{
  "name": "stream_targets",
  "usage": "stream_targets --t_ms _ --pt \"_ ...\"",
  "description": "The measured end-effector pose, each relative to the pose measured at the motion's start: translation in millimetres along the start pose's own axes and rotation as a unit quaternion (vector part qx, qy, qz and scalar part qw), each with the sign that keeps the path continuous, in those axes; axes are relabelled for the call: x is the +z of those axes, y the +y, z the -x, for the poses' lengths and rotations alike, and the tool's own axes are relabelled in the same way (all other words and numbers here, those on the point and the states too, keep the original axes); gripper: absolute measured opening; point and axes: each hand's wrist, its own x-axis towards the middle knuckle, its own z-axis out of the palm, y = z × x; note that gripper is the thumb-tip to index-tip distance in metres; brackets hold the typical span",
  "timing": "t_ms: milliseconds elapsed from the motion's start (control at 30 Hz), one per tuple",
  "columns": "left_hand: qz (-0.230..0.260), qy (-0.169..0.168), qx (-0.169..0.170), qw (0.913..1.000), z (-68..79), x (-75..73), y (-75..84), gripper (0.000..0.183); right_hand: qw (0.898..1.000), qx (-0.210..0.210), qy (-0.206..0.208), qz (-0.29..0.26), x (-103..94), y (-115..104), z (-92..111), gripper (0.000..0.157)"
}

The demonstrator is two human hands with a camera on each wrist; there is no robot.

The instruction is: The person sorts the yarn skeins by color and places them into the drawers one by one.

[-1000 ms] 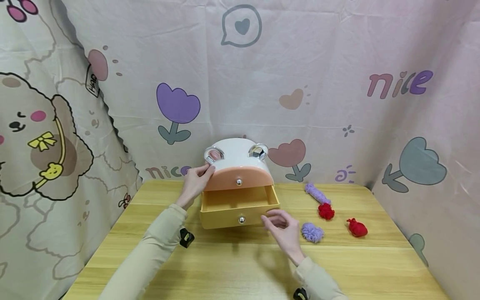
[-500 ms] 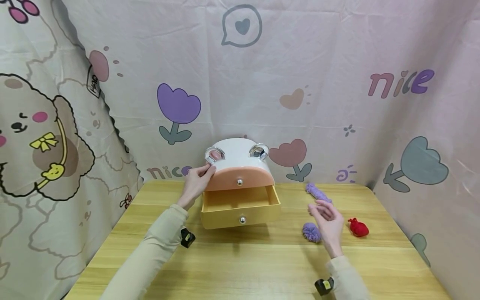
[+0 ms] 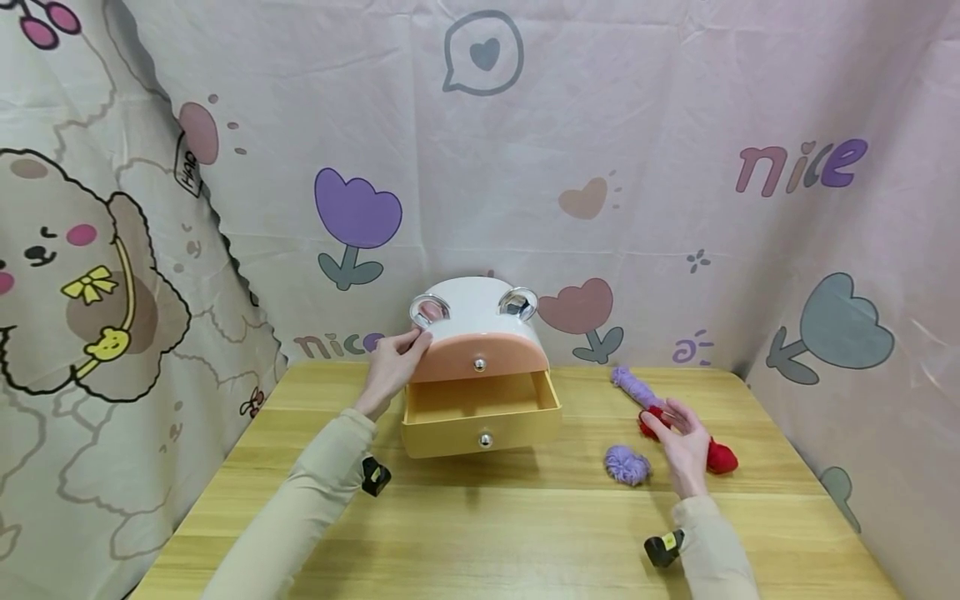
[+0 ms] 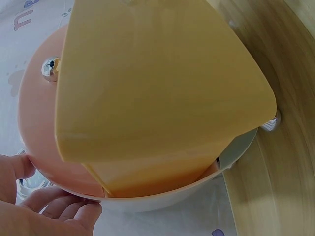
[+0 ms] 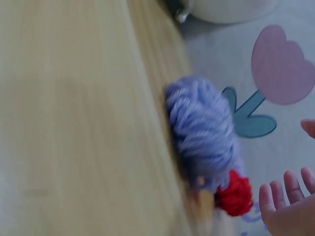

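"nice" stands twice on the back cloth (image 3: 480,192); "HA" and an unclear letter on the left cloth (image 3: 97,275).

We see the cabinet (image 3: 474,304) on the counter (image 3: 487,533) before the curtain (image 3: 637,125), its lower drawer (image 3: 442,437) jutting toward us beneath the upper drawer (image 3: 450,360). Right of it, we find a rear yarn bundle (image 3: 634,387), a middle bundle (image 3: 657,412) just before that, a front bundle (image 3: 626,465), and a far-right bundle (image 3: 723,458).

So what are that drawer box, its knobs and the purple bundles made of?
Drawer box: probably plastic, glossy, given its smooth, even colour and sheen. Knobs: mirror-shiny, metal or chrome-coated plastic. Purple bundles: apparently matte yarn, by the looped strands; fibre unclear.
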Motion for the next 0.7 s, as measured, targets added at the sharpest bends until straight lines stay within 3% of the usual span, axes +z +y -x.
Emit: stream_targets --t_ms 200,333,567,700 --pt "0.003 0.002 0.001 1.0 -0.2 0.5 -0.2 0.055 0.997 0.019 0.002 0.073 -6.1 8.9 -10.9 0.062" --pt "0.001 0.001 0.003 1.0 -0.3 0.1 -0.5 0.055 0.993 0.023 -0.007 0.113 -6.5 11.8 -17.0 0.066" --pt "0.0 0.001 0.003 1.0 -0.1 0.2 -1.0 0.056 0.982 0.027 -0.052 0.181 -7.4 16.9 -25.4 0.082" --pt "-0.003 0.001 0.003 1.0 -0.1 0.4 -1.1 0.056 0.976 0.038 -0.07 0.205 -8.3 19.4 -28.3 0.082"
